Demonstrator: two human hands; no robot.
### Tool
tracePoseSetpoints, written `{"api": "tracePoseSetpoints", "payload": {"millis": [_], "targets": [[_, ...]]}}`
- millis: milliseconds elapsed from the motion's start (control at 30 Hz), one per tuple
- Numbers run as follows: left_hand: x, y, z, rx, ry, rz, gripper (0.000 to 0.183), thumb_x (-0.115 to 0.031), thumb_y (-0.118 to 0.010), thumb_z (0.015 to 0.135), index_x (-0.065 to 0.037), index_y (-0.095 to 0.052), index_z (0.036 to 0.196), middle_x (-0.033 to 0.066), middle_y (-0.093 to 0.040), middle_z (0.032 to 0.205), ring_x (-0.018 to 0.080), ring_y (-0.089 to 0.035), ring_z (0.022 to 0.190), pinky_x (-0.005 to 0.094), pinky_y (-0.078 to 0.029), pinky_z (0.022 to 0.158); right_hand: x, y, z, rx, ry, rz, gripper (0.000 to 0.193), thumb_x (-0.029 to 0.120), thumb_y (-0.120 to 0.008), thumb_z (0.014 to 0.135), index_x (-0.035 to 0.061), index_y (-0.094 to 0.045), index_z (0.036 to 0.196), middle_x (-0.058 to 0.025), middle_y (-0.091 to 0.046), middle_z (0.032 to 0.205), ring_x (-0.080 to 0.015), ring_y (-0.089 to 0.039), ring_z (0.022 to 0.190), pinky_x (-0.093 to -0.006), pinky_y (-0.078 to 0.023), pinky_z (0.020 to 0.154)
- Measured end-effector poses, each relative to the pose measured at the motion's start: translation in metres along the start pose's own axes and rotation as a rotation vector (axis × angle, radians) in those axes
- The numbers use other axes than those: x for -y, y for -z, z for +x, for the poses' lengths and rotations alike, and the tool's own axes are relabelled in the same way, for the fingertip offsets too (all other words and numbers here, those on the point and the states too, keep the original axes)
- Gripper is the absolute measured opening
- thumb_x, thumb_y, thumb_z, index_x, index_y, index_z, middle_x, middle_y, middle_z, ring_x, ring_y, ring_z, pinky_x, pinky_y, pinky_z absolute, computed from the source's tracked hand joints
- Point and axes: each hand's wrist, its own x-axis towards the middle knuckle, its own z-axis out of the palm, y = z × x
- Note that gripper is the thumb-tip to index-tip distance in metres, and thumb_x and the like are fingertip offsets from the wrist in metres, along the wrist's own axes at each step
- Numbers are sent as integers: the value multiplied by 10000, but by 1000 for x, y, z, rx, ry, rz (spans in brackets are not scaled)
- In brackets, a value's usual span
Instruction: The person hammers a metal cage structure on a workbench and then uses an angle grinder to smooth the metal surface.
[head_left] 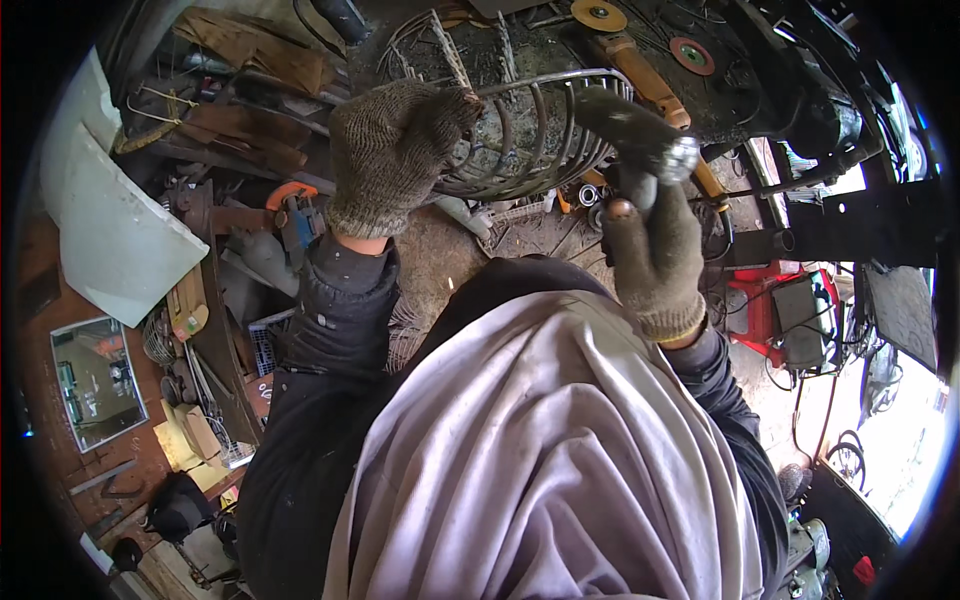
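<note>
My left hand point(385, 155), in a grey-brown knit glove, is closed at the left end of a curved basket-like frame of metal rods point(540, 125). The frame lies at the edge of the dark, cluttered workbench, its rods bowed toward me. My gloved right hand point(655, 250) is wrapped round the handle of a hammer point(638, 135). A bare fingertip shows through that glove. The hammer's dark head, with one shiny worn face, is raised over the frame's right end; I cannot tell whether it touches the rods.
On the bench lie a yellow cutting disc point(598, 14), a reddish grinding disc point(692, 56) and an orange-bodied tool point(645, 80). Wooden boards point(250, 50) and a white curved panel point(125, 230) are at left. A red plastic stool point(755, 310) bears a grey box at right.
</note>
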Motion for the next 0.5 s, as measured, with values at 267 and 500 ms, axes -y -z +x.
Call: {"api": "tracePoseSetpoints", "payload": {"millis": [267, 500], "targets": [[7, 0, -4, -36, 91, 23, 268, -291, -711, 888, -22, -717, 889, 106, -693, 767, 220, -675, 694, 348, -501, 637, 0, 2, 6, -241, 245, 342, 391, 185, -504, 998, -61, -473, 1300, -116, -624, 934, -99, -531, 567, -243, -427, 461], [-1, -1, 4, -34, 120, 53, 286, -297, -681, 913, -13, -712, 924, 92, -690, 777, 190, -658, 717, 321, -486, 661, -11, 7, -7, -320, -88, 990, 445, 319, -651, 935, 13, -524, 1232, -106, -667, 880, -237, -632, 703, -361, -518, 633]]}}
